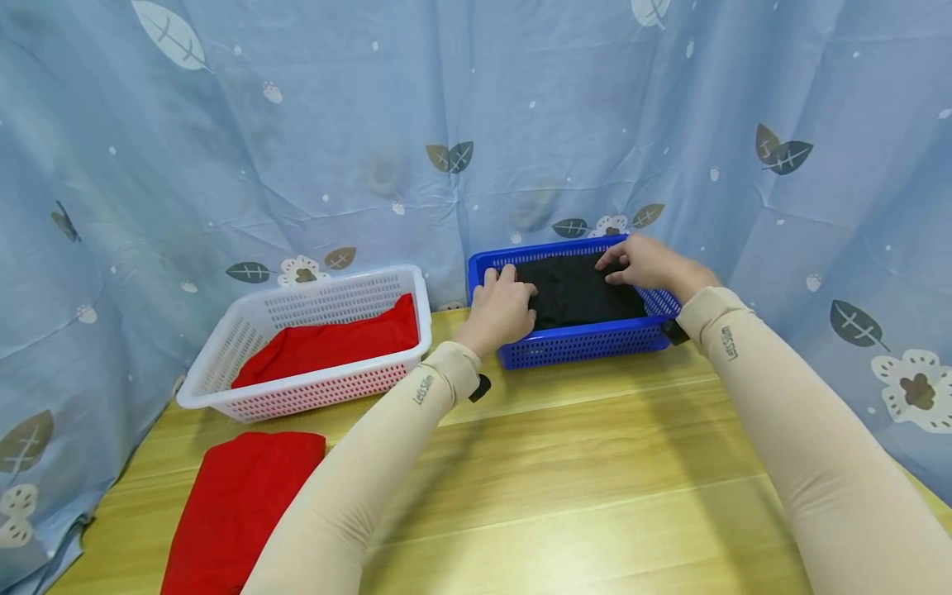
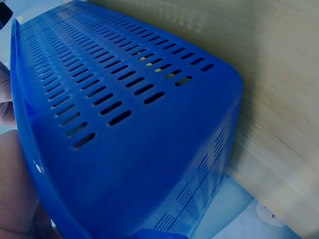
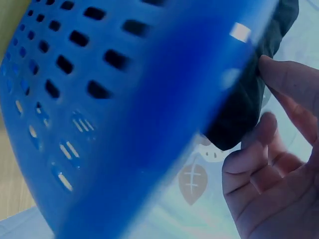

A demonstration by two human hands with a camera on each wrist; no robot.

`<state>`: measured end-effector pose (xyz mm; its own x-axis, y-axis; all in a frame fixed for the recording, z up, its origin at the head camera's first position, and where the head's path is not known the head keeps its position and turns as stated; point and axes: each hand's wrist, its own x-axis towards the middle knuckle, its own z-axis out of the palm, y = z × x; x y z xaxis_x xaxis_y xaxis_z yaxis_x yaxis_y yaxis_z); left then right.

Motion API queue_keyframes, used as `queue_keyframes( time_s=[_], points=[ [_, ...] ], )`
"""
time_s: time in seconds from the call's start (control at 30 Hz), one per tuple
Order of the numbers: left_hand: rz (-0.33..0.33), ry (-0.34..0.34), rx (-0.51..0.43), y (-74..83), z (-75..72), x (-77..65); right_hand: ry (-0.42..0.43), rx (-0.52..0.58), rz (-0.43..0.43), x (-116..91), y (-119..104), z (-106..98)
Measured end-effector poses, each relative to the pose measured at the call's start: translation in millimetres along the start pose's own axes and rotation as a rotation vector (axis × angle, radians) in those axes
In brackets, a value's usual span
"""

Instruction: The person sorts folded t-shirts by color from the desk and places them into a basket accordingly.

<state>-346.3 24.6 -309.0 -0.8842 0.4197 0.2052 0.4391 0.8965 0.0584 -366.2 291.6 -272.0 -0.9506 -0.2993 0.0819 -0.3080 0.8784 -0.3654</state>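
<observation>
A pale blue curtain (image 1: 372, 124), printed with leaves and flowers, hangs behind the blue basket. The wooden tabletop (image 1: 580, 463) carries that basket and spreads out in front of it. To the left of the blue basket, and apart from it, stands a white basket (image 1: 320, 376). The blue basket (image 1: 587, 345) itself is perforated and rests on the tabletop close to the curtain. A folded red cloth (image 1: 245, 487) lies left of the blue basket and nearer the person; another piece, the red garment (image 1: 335, 343), is in the white basket. Inside the blue basket lies the black cloth (image 1: 568, 293), its right end short of the basket's right wall.

At the blue basket's left end is the left hand (image 1: 500, 310), its fingers slightly apart, with the cloth just to their right; whether they touch it is unclear. Over the basket's right part is the right hand (image 1: 654, 264), thumb and fingers apart and loosely bent, a fingertip against the black cloth's edge.
</observation>
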Motion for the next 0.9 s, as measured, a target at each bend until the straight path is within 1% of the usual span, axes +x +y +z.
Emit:
queue_keyframes(
  time_s=[0.07, 0.17, 0.3, 0.37, 0.47, 0.53, 0.67, 0.9],
  points=[
    [0.012, -0.006, 0.025, -0.9, 1.2, -0.1, -0.01, 0.0, -0.003, -1, 0, 2],
    [0.033, -0.037, 0.022, -2.8, 0.7, 0.2, -0.039, -0.009, 0.002, -2, 0, 4],
    [0.083, -0.119, -0.022, -6.4, -2.1, 1.1, -0.095, -0.024, 0.009, -3, 0, 7],
    [0.097, -0.163, -0.052, -8.5, -2.9, 1.4, -0.119, -0.029, 0.004, -3, 0, 9],
    [0.095, -0.206, -0.09, -11.4, -2.6, 1.9, -0.145, -0.036, 0.009, -4, -1, 12],
    [0.094, -0.218, -0.105, -13.0, -1.6, 2.2, -0.157, -0.04, 0.015, -4, -1, 14],
    [0.116, -0.205, -0.146, -16.2, 0.7, 1.0, -0.165, -0.037, 0.025, -5, -2, 16],
    [0.169, -0.117, -0.243, -23.1, 0.0, -6.8, -0.191, -0.031, 0.013, -9, -6, 13]
  ],
)
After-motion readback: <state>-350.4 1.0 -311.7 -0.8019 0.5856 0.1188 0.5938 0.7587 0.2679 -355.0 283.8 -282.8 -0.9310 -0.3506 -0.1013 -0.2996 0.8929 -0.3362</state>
